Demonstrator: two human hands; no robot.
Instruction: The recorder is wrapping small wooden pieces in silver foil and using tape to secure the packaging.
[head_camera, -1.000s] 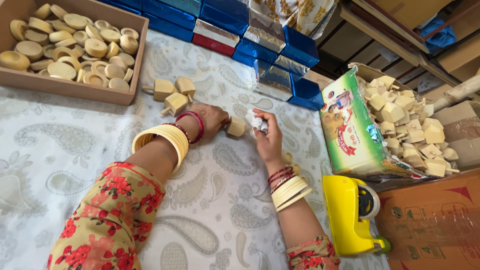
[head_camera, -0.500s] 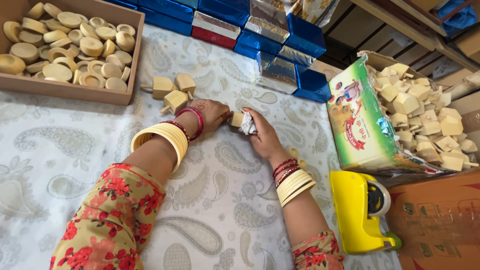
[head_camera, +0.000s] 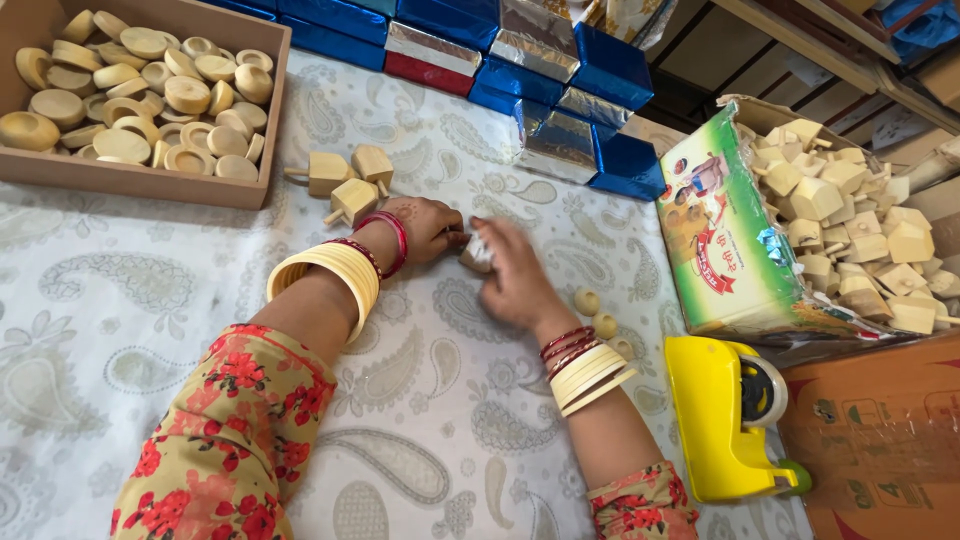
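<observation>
Your work surface: a table under a pale paisley cloth (head_camera: 150, 300), bearing a wooden tray of discs (head_camera: 140, 185), three pegged wooden blocks (head_camera: 350, 180), foil-wrapped boxes (head_camera: 540, 120) and a yellow tape dispenser (head_camera: 725, 420).

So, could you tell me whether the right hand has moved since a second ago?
Yes. The right hand has dropped towards the cloth, beside the small round wooden pieces.
</observation>
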